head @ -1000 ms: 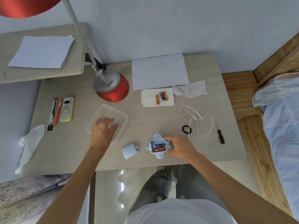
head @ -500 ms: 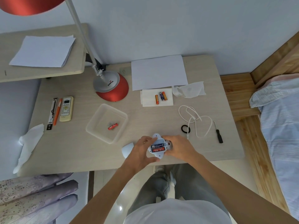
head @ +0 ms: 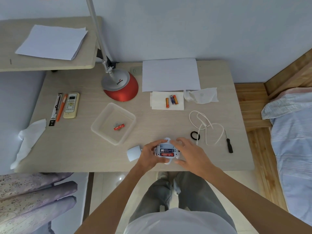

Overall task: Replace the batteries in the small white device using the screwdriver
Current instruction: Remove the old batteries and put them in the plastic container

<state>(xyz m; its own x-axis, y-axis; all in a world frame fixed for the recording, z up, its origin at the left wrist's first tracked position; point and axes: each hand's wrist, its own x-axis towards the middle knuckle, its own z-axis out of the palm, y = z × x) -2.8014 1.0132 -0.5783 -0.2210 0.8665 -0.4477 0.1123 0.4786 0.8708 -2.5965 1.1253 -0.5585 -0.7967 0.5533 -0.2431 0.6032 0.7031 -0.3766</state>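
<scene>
The small white device (head: 166, 152) lies near the table's front edge with its battery bay open; a dark and a red battery sit in it, and the top slot looks empty. My left hand (head: 150, 154) grips its left side and my right hand (head: 188, 152) holds its right side. Its white cover (head: 133, 152) lies just to the left. One red battery (head: 119, 127) rests in the clear plastic tray (head: 103, 130). Three fresh batteries (head: 171, 100) lie on a white tissue (head: 158, 103). The black screwdriver (head: 229, 144) lies at the right.
A red lamp base (head: 121, 87) stands at the back, beside a paper sheet (head: 170, 74). A white cable (head: 206, 126) and a black ring (head: 195, 135) lie right of the device. A remote (head: 71, 105), pens and crumpled tissues (head: 201, 95) lie around. A bed is at the right.
My left hand left the clear tray, leaving a red battery in it, and came back to grip the device's left side. My right hand stayed on the device.
</scene>
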